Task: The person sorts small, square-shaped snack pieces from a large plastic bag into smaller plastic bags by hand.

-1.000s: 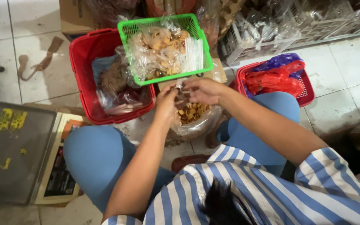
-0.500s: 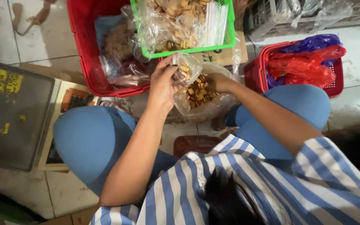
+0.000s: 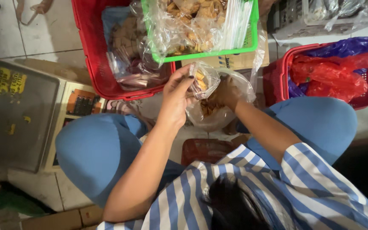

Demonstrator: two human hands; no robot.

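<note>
Two hands work between the person's knees: the left hand (image 3: 176,96) pinches a small clear plastic bag (image 3: 205,79) partly filled with golden fried snacks, held just above a large clear plastic bag of brown snacks (image 3: 218,111) resting on the floor. The right hand (image 3: 228,91) sits inside that large bag, curled over the snacks; whether it grips any I cannot tell. Just beyond stand a green plastic basket (image 3: 252,36), a big red plastic basket (image 3: 91,51) and a smaller red basket (image 3: 277,81).
</note>
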